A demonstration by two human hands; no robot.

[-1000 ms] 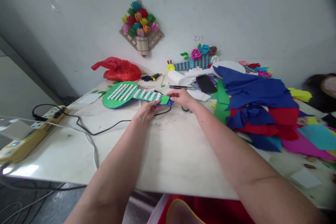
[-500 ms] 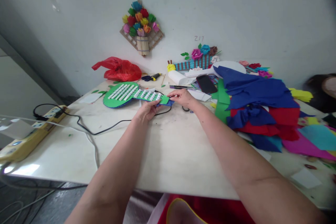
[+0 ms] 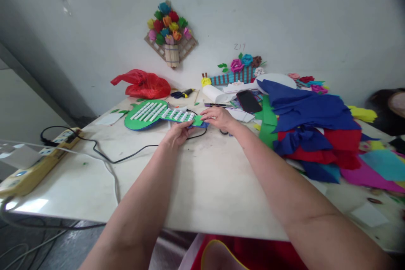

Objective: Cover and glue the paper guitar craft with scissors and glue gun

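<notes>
A green paper guitar with blue edging and rows of white rolled strips lies over the table at the centre left. My left hand grips the lower edge of its neck, thumb on top and fingers beneath. At the neck's right end, my right hand has its fingers closed on the tip, where blue paper folds along the edge. The undersides of both hands are hidden.
A yellow power strip with black and white cables lies left. Behind are a red plastic bag, scissors and a phone. Blue paper is heaped right with red and green pieces. A black cord passes under the hands.
My right fingers have shifted slightly at the tip of the neck, and less blue paper hangs out below it. My left hand keeps its place.
</notes>
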